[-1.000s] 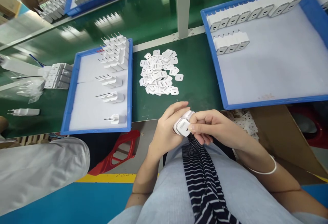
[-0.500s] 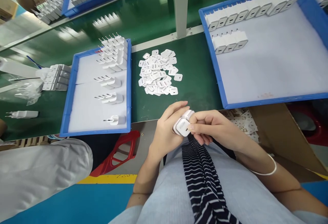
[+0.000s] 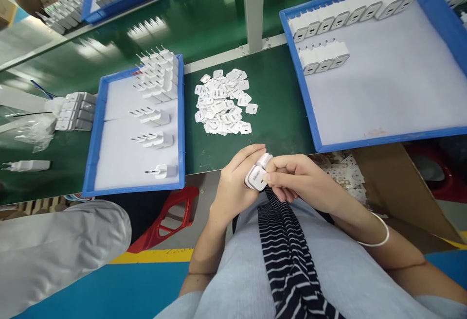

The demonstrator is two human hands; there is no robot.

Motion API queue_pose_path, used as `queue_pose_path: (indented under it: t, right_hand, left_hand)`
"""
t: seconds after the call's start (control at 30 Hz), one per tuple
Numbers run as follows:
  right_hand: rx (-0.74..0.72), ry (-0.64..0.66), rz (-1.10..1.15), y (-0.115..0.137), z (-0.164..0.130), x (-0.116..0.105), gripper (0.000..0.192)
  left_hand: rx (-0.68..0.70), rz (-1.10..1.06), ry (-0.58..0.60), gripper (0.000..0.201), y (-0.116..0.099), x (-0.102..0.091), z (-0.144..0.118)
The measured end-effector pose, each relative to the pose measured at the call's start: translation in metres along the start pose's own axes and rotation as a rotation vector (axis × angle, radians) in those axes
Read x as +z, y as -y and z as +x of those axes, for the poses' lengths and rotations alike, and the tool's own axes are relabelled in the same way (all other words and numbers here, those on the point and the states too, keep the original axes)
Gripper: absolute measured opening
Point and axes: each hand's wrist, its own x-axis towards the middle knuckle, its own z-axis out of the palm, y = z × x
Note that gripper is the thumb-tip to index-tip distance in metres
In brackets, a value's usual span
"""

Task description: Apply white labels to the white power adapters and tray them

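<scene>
Both hands are gripping one white charger (image 3: 257, 177) just above the lap, near the green counter (image 3: 280, 110) edge. Left hand (image 3: 233, 185) is wrapping its body, right hand (image 3: 297, 180) grip is pinching the square end face: glossy, rounded corners, port slot showing.
</scene>
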Motion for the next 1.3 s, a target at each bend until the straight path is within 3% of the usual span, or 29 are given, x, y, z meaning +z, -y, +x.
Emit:
queue_pose_path:
  t: [0.17,0.4,0.57,0.63,0.73,0.83,0.9,0.97,1.1,1.2,1.3]
  right_hand:
    - [0.003,-0.033,-0.12,0.0,0.001,0.002,0.028]
    - [-0.143,-0.241,-0.409,-0.003,0.005,0.01,0.039]
    - [-0.327,-0.165,-0.158,-0.008,-0.002,0.01,0.033]
    - [-0.456,-0.258,-0.045,-0.012,-0.004,0.007,0.025]
    - [-0.583,-0.419,-0.084,-0.019,-0.004,-0.001,0.004]
    - [-0.565,-0.282,-0.172,-0.026,0.002,-0.006,0.042]
    - [-0.491,-0.152,-0.11,-0.033,0.008,-0.005,0.056]
    - [-0.439,-0.105,0.032,-0.04,0.013,0.0,0.055]
    - [-0.481,-0.163,0.169,-0.052,0.021,0.009,0.047]
    - [-0.613,-0.27,-0.05,-0.05,0.023,0.006,0.048]
    - [-0.827,-0.418,-0.569,-0.038,0.021,0.0,0.044]
  left_hand:
    - [0.004,-0.017,-0.012,0.036,0.004,0.002,-0.001]
    - [-0.066,-0.195,-0.047,0.029,0.009,0.011,0.001]
    - [-0.163,-0.425,-0.064,0.031,0.011,0.011,0.002]
    - [-0.191,-0.494,-0.066,0.036,0.011,0.008,0.002]
    - [-0.211,-0.571,-0.048,0.041,0.011,0.004,0.002]
    - [-0.222,-0.654,-0.04,0.043,0.011,0.003,0.0]
    - [-0.243,-0.685,-0.057,0.044,0.011,0.003,-0.001]
    - [-0.272,-0.692,-0.079,0.043,0.01,0.003,-0.002]
    - [-0.282,-0.649,-0.113,0.045,0.007,0.002,-0.004]
    - [-0.256,-0.487,-0.194,0.053,0.007,0.002,-0.005]
    - [-0.269,-0.276,-0.21,0.046,0.007,-0.001,-0.007]
